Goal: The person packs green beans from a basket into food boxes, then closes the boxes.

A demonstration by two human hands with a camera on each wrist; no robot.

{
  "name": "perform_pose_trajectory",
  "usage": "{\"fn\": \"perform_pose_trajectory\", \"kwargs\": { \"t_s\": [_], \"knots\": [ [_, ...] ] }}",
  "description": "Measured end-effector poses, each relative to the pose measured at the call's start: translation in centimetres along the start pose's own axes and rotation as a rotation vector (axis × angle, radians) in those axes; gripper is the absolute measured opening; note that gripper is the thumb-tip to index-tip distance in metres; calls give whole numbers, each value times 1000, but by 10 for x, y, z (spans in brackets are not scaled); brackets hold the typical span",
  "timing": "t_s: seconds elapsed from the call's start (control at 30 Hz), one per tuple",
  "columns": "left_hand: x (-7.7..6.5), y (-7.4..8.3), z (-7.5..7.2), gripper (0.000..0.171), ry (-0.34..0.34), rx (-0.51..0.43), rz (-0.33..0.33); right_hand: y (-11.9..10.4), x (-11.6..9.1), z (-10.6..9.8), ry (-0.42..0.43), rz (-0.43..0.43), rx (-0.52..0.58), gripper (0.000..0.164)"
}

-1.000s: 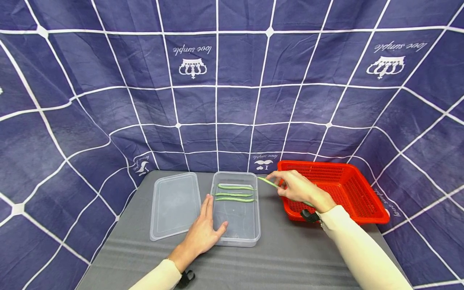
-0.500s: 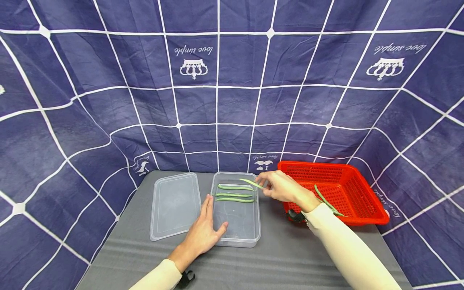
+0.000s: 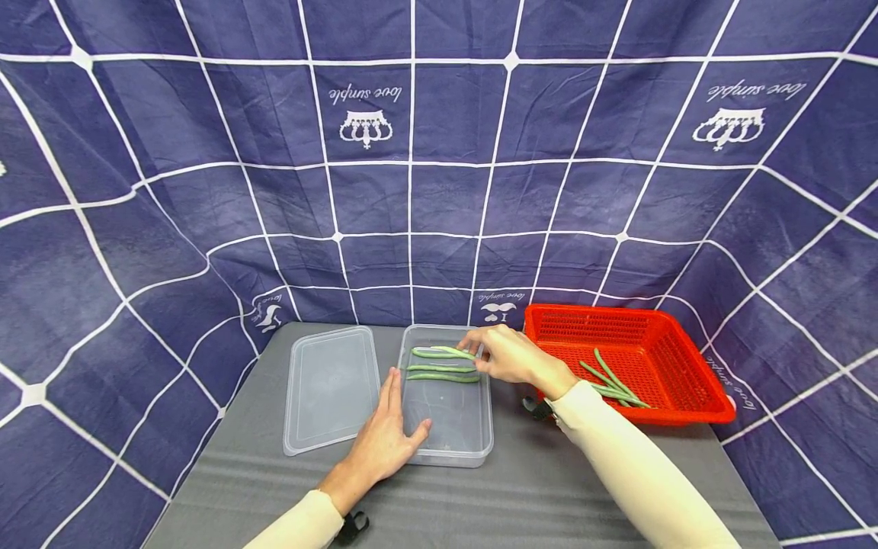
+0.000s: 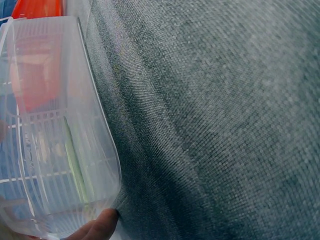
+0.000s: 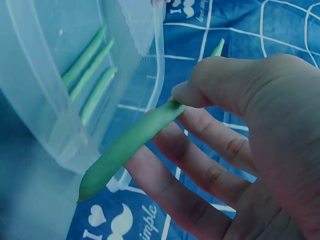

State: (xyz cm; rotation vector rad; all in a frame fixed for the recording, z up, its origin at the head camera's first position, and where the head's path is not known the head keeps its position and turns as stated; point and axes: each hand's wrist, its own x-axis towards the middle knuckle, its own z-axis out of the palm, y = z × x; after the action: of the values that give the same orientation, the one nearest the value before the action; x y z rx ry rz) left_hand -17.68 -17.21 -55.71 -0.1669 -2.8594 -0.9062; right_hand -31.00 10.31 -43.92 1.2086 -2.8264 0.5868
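Thumb and fingers of my right hand (image 3: 511, 357) pinch a green bean (image 5: 127, 145) over the back right part of a clear plastic container (image 3: 446, 431). One end of this bean sticks out past the thumb in the right wrist view. Three more green beans (image 5: 84, 59) lie side by side inside the container, running crosswise near its back in the head view. My left hand (image 3: 386, 442) rests against the container's left side, fingers straight and thumb spread over the rim. In the left wrist view its fingertips (image 4: 106, 222) show at the container's wall.
A red perforated basket (image 3: 686, 374) stands to the right with several green beans (image 3: 610, 385) in it. Left of the container lies a clear flat lid (image 3: 332, 389). The grey table (image 3: 535, 488) backs onto a blue checked cloth (image 3: 446, 198).
My right hand has carried the green bean leftward from the basket's edge to over the container. More beans in the basket have come into view. The left hand has kept still.
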Motion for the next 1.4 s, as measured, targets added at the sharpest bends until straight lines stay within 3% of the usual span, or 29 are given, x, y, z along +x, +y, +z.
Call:
{"fn": "perform_pose_trajectory", "kwargs": {
  "t_s": [0.5, 1.0, 1.4],
  "knots": [
    [-1, 1, -1, 115, -6, -15, -21, -19, 25, 24, -70, -30, 11, 40],
    [-1, 0, 1, 115, -7, -16, -19, -21, 38, 44, -106, -53, 23, 42],
    [-2, 0, -1, 114, -5, -9, -1, -22, 41, 52, -151, 1, -22, 40]
  ]
}}
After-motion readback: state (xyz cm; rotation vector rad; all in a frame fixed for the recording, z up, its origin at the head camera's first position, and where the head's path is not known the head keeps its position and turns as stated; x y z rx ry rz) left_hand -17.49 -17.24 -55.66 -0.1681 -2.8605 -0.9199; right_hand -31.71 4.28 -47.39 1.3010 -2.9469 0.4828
